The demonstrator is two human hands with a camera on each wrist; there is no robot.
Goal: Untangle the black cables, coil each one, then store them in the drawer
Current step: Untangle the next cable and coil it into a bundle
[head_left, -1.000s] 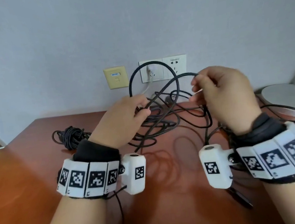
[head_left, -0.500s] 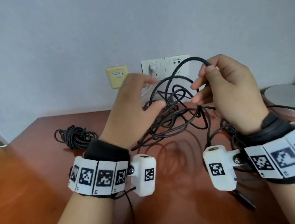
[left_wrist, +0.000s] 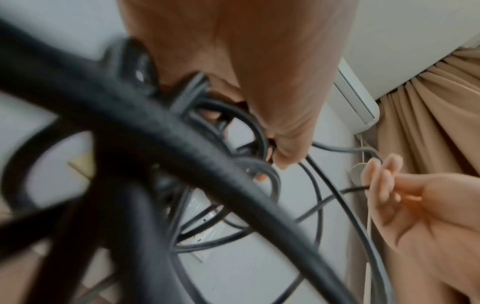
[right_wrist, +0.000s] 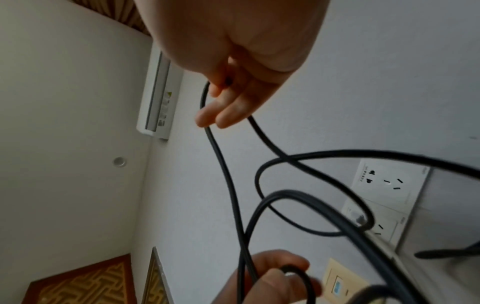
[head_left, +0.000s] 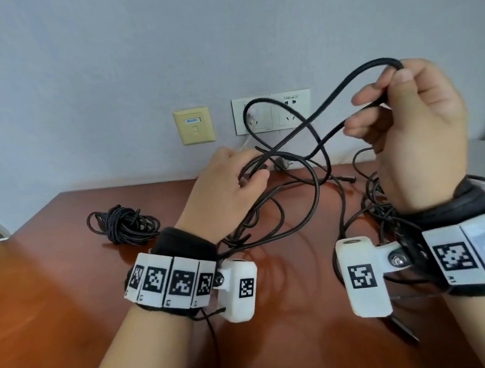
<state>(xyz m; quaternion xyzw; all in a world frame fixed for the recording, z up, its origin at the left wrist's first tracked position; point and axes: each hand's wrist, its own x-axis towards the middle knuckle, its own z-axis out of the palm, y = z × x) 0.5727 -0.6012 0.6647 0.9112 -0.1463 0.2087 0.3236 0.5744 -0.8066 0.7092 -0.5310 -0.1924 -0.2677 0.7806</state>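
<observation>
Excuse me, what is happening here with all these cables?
A person is untangling black cables over a wooden table. The right hand holds one cable loop raised high, while the left hand grips strands lower, near the tangle lying on the table. One bundle lies at the left, apart from the tangle. No drawer is in view, so nothing is stored yet.

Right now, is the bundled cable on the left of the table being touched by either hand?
No, the bundled cable lies alone on the table.
</observation>
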